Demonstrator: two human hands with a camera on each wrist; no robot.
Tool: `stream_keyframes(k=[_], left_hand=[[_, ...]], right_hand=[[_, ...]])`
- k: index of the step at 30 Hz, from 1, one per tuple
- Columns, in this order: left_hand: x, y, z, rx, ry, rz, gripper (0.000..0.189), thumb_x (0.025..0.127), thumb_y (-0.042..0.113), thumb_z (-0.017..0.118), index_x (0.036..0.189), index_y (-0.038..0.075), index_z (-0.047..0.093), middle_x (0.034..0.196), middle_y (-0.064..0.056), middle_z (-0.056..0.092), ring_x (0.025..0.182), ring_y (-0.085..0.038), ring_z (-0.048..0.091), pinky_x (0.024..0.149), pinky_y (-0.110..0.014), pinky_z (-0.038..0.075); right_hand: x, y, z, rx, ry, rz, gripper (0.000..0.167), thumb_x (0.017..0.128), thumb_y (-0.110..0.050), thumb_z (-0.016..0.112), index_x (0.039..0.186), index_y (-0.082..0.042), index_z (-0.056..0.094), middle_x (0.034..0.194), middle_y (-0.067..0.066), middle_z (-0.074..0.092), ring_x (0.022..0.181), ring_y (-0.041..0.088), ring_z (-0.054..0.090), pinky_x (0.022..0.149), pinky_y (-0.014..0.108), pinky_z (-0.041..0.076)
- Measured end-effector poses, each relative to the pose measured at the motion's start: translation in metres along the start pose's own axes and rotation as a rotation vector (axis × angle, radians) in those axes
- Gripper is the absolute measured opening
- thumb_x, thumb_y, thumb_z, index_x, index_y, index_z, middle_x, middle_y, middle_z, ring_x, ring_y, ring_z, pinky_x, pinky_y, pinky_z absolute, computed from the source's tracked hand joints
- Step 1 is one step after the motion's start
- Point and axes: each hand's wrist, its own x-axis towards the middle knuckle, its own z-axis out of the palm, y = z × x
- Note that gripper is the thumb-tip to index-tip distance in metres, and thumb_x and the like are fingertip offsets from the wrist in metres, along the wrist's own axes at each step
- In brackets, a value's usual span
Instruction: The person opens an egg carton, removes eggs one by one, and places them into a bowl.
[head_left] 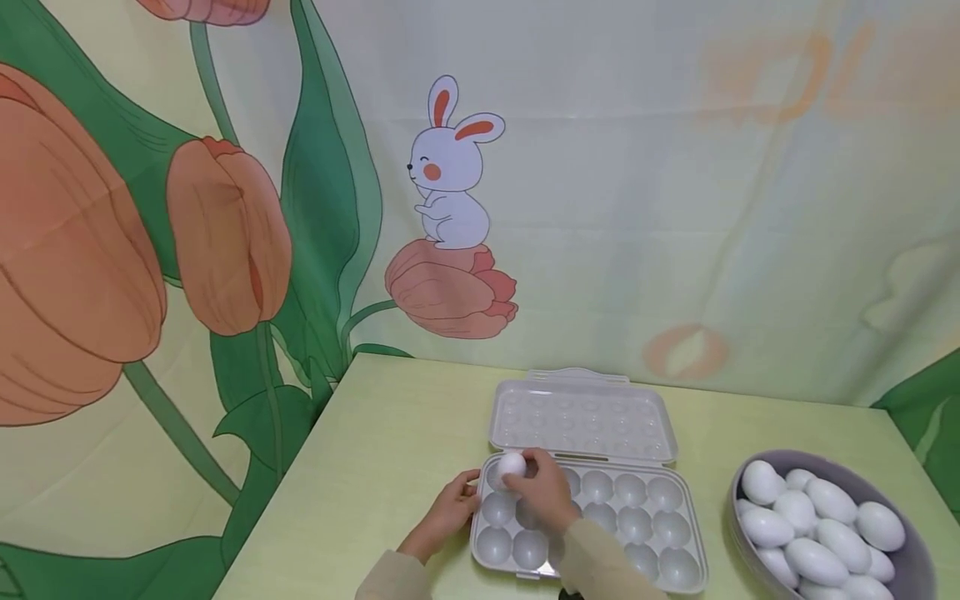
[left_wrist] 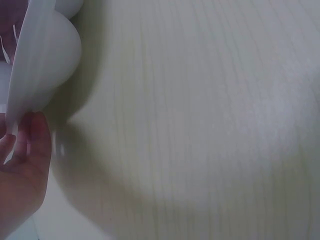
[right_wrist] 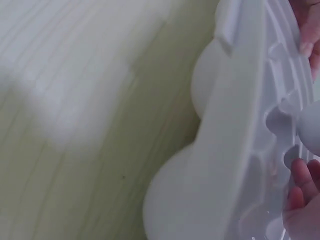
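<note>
A pale grey plastic egg box (head_left: 634, 525) lies on the table with its lid (head_left: 585, 417) folded open toward the back. My right hand (head_left: 547, 496) pinches a white egg (head_left: 512, 465) at the box's back left cup. From the right wrist view, the egg (right_wrist: 311, 129) shows beside that hand's fingers (right_wrist: 302, 177), over the cups. At the left side of the box is my left hand (head_left: 450, 512). Its fingers (left_wrist: 39, 130) grip the box's rim from below in the left wrist view. The other cups that show hold no eggs; my right hand and sleeve hide some.
A grey-purple bowl (head_left: 918, 550) heaped with white eggs (head_left: 817, 560) stands to the right of the box. The pale wood-grained table (head_left: 390, 433) backs onto a hanging cloth (head_left: 600, 250) printed with tulips and a rabbit.
</note>
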Motion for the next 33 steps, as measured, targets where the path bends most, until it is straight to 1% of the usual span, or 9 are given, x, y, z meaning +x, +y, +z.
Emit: stream_keyframes(k=[2,4,9,17,19,22,26,29,33], left_hand=[[0.004,-0.008,0.0,0.005,0.005,-0.005,0.044,0.086,0.0,0.043,0.128,-0.006,0.035,0.099,-0.022,0.052,0.081,-0.02,0.054,0.061,-0.028,0.048],[0.004,-0.007,0.0,0.004,0.006,-0.005,0.044,0.086,0.0,0.043,0.129,-0.006,0.035,0.099,-0.023,0.052,0.08,-0.019,0.054,0.06,-0.029,0.048],[0.004,-0.008,0.001,-0.01,0.002,0.003,0.042,0.087,0.0,0.042,0.128,-0.006,0.035,0.099,-0.025,0.052,0.077,-0.019,0.055,0.06,-0.031,0.049],[0.005,-0.01,0.001,-0.027,-0.001,0.014,0.042,0.086,-0.002,0.041,0.128,-0.008,0.034,0.099,-0.027,0.051,0.078,-0.02,0.055,0.06,-0.034,0.05],[0.005,-0.01,0.001,-0.026,0.0,0.014,0.043,0.086,-0.002,0.041,0.128,-0.008,0.034,0.099,-0.026,0.051,0.077,-0.019,0.055,0.06,-0.033,0.05],[0.006,-0.011,0.001,-0.023,0.003,0.017,0.043,0.086,-0.002,0.042,0.128,-0.008,0.035,0.098,-0.026,0.051,0.077,-0.019,0.055,0.06,-0.034,0.05],[0.008,-0.014,0.001,-0.025,-0.002,0.025,0.043,0.086,-0.002,0.042,0.127,-0.009,0.035,0.098,-0.027,0.051,0.078,-0.021,0.055,0.06,-0.034,0.05],[0.009,-0.014,0.001,-0.025,-0.007,0.03,0.042,0.086,-0.003,0.041,0.127,-0.01,0.034,0.098,-0.027,0.051,0.077,-0.02,0.055,0.059,-0.034,0.049],[0.008,-0.012,0.001,-0.025,-0.011,0.034,0.042,0.086,-0.003,0.041,0.127,-0.01,0.034,0.098,-0.028,0.051,0.077,-0.019,0.054,0.058,-0.033,0.049]], right_hand=[[-0.001,0.003,-0.003,0.058,-0.02,-0.011,0.041,0.071,-0.02,0.068,0.105,-0.004,0.051,0.096,0.011,0.06,0.087,0.019,0.057,0.076,0.03,0.047],[-0.003,0.004,-0.007,0.089,-0.034,-0.037,0.039,0.071,-0.015,0.068,0.102,-0.001,0.049,0.097,0.015,0.059,0.089,0.022,0.058,0.076,0.029,0.049],[-0.014,-0.001,-0.019,0.093,-0.07,-0.075,0.039,0.067,-0.007,0.068,0.098,0.003,0.048,0.098,0.02,0.057,0.088,0.028,0.06,0.075,0.032,0.05],[-0.031,-0.021,-0.049,0.032,-0.126,-0.038,0.037,0.066,-0.008,0.068,0.098,0.001,0.051,0.089,0.012,0.059,0.078,0.016,0.058,0.067,0.023,0.047],[-0.033,-0.028,-0.061,0.012,-0.139,-0.039,0.037,0.067,-0.009,0.069,0.098,0.0,0.051,0.088,0.011,0.06,0.076,0.015,0.058,0.066,0.023,0.047],[-0.035,-0.04,-0.082,0.001,-0.194,-0.056,0.038,0.07,-0.011,0.068,0.101,0.0,0.052,0.091,0.012,0.061,0.078,0.014,0.058,0.067,0.023,0.047],[-0.036,-0.055,-0.116,-0.016,-0.283,-0.119,0.038,0.074,-0.014,0.067,0.105,0.002,0.052,0.09,0.013,0.06,0.077,0.014,0.058,0.067,0.025,0.047],[-0.036,-0.065,-0.143,-0.06,-0.328,-0.174,0.037,0.075,-0.017,0.067,0.105,0.001,0.052,0.087,0.012,0.059,0.075,0.012,0.057,0.065,0.024,0.047],[-0.034,-0.075,-0.181,-0.091,-0.371,-0.216,0.039,0.079,-0.018,0.064,0.108,0.003,0.051,0.09,0.013,0.058,0.076,0.008,0.057,0.066,0.024,0.048]])
